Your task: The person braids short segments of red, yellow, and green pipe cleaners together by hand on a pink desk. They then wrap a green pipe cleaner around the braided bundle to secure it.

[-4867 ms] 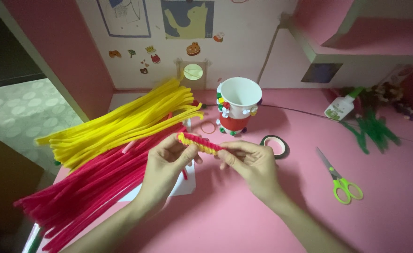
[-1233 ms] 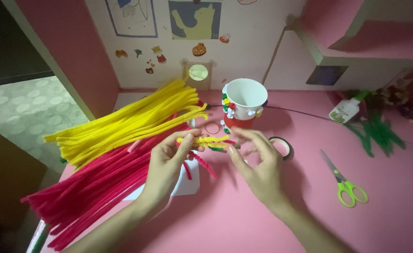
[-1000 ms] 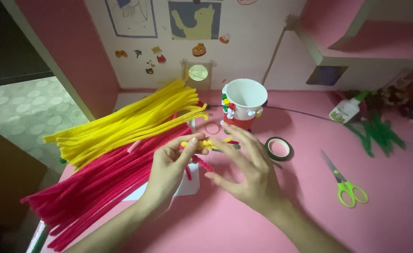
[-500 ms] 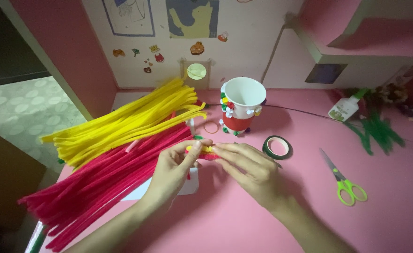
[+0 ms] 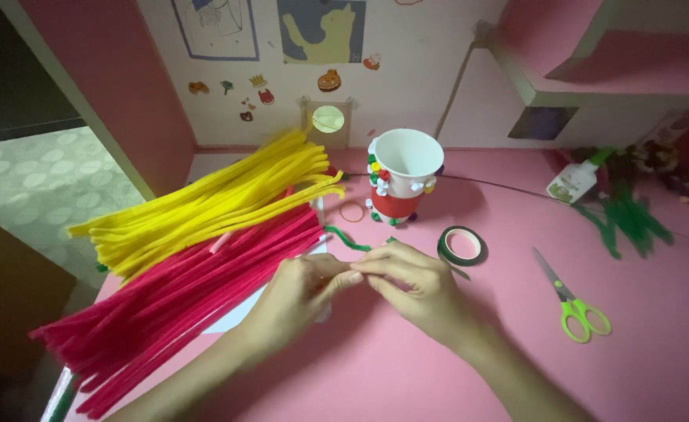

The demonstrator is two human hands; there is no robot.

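1. The left hand (image 5: 301, 285) and right hand (image 5: 407, 281) meet fingertip to fingertip, both pinched narrow on something small, probably a pipe-cleaner piece, mostly hidden.
2. A green pipe cleaner (image 5: 348, 240) runs up-left from the fingers, just beyond both hands.
3. The red pipe cleaners (image 5: 180, 297) lie beside the left hand.

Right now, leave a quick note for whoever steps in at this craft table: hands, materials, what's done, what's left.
Left hand and right hand meet fingertip to fingertip over the pink table, pinching a small piece that the fingers mostly hide.
A green pipe cleaner runs out from behind the hands.
Red pipe cleaners and yellow pipe cleaners lie piled to the left.
Decorated paper cup stands behind; tape roll and green scissors lie to the right.
Done: cup decorated.
Left: the piece in hand looks unfinished; most pipe cleaners lie unused.
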